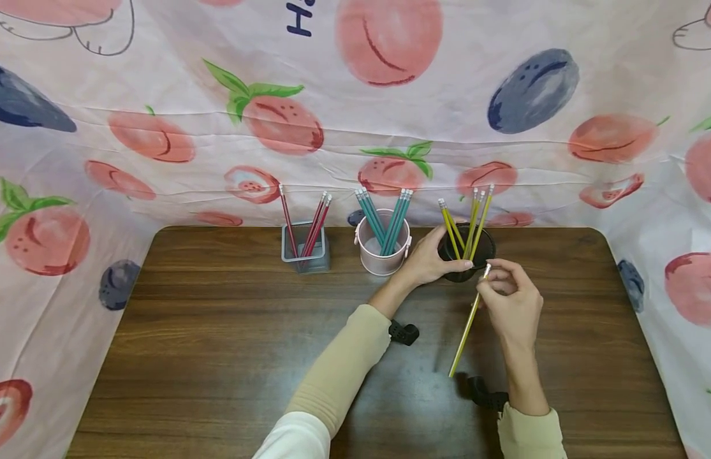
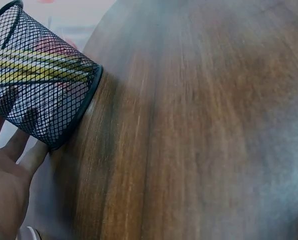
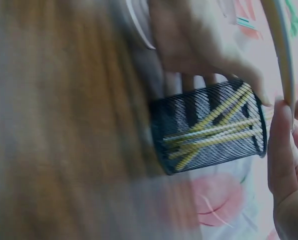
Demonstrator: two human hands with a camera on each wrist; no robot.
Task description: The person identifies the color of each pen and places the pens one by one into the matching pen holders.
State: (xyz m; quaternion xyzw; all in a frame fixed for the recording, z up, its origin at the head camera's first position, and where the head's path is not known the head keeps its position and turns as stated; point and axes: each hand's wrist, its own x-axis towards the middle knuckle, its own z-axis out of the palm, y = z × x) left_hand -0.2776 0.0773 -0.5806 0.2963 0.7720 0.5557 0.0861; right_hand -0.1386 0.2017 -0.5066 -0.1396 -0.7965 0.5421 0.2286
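Observation:
A black mesh cup (image 1: 467, 252) (image 2: 39, 85) (image 3: 211, 127) stands at the back of the wooden table (image 1: 217, 331) with several yellow pencils (image 1: 472, 223) in it. My left hand (image 1: 430, 255) grips the cup's side, fingers curled round it. My right hand (image 1: 507, 299) pinches the eraser end of one more yellow pencil (image 1: 467, 328) (image 3: 281, 45) just in front of the cup; its tip slants down toward me.
A pink cup (image 1: 382, 245) with several green pencils stands left of the black one. Farther left is a clear square holder (image 1: 305, 248) with red pencils. A fruit-print cloth (image 1: 355, 115) walls the table's back and sides.

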